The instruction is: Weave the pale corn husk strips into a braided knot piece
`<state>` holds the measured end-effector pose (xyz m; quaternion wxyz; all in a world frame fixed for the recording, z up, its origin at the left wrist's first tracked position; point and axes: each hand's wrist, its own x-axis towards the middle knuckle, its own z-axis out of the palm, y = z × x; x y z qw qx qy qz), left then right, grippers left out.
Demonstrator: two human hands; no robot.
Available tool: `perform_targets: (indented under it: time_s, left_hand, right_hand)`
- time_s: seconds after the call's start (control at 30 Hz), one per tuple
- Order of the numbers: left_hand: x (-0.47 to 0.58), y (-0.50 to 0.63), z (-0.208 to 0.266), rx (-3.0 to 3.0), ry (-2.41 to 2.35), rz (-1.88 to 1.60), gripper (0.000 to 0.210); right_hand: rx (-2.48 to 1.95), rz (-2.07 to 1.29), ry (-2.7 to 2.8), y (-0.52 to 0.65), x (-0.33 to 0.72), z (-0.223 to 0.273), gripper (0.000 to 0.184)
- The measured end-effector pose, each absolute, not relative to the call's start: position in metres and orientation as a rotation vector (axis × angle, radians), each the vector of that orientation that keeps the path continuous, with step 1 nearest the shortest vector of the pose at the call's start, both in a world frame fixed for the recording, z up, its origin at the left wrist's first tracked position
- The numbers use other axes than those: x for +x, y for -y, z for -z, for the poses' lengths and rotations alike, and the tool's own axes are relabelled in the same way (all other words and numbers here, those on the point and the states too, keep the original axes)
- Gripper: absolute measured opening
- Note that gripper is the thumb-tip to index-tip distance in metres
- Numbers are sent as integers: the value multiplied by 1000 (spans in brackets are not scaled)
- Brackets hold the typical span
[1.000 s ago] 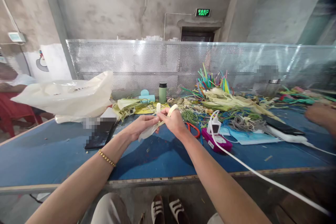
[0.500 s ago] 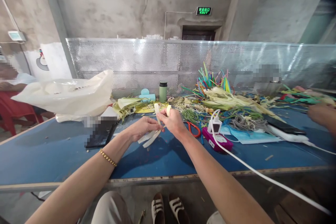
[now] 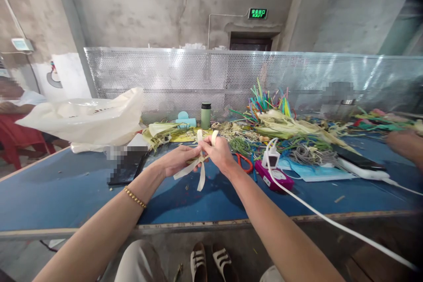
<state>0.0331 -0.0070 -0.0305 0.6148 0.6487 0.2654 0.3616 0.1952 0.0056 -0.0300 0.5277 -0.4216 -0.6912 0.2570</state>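
Observation:
Pale corn-husk strips (image 3: 201,178) cross one another between my two hands, held above the blue table (image 3: 95,205). My left hand (image 3: 180,160) pinches the strips from the left with thumb and fingers. From the other side, my right hand (image 3: 218,152) is closed on them too, close against the left fingertips. Two strip ends stick up above the fingers, and two hang down below, one angled left and one nearly straight down. The exact crossing point is partly hidden by my fingers.
Red-handled scissors (image 3: 243,163) and a magenta power adapter (image 3: 273,176) with a white cable lie right of my hands. Behind are a green bottle (image 3: 205,116), husk piles (image 3: 291,127) and coloured stems. A white plastic bag (image 3: 86,116) is left; another person's hand (image 3: 405,144) is far right.
My left hand has shifted slightly right and its fingers have moved under the strips. One hanging strip end has swung from slanting left to pointing down.

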Motion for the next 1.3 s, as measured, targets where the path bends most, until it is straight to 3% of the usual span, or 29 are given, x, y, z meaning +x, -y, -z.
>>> perform_targets:
  time_s: [0.47, 0.7, 0.87, 1.0, 1.3]
  left_hand:
    - [37, 10, 31, 1606, -768, -729, 31]
    - [36, 1, 28, 1234, -833, -1070, 19]
    - [35, -2, 27, 1113, -787, -1204, 16]
    - [35, -2, 26, 1110, -749, -1185, 18]
    - [32, -8, 30, 1322, -726, -1223, 29]
  right_hand:
    - [-1041, -495, 1690, 1, 193, 28, 28]
    - [-1113, -102, 1421, -14, 210, 23, 34]
    - [-1121, -429, 1834, -6, 204, 27, 29]
    - [-1010, -561, 1852, 0, 195, 30, 21]
    - [-1036, -426, 1836, -6, 199, 31, 23]
